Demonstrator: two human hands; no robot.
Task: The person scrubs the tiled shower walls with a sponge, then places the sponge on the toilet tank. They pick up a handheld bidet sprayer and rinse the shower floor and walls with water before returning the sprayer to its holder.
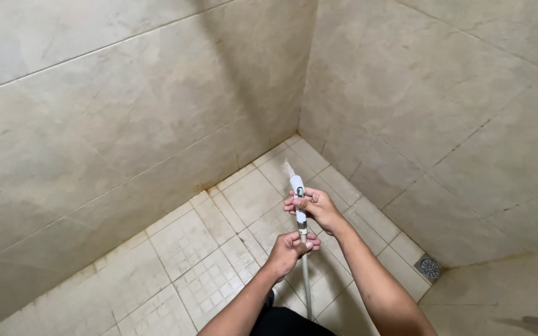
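The right hand (314, 207) was wrapped around the body of a white handheld sprayer (297, 198), its fingers closed on it, with the nozzle pointing toward the far corner where the two beige tiled walls (126, 124) met and a thin spray leaving its tip. Just nearer, the left hand (291, 246) pinched the sprayer's base where the grey hose (306, 280) joined, and the hose ran down toward the near edge. The sprayer was held above the pale tiled floor (207, 261), well apart from a round metal drain (430, 268) at the right.
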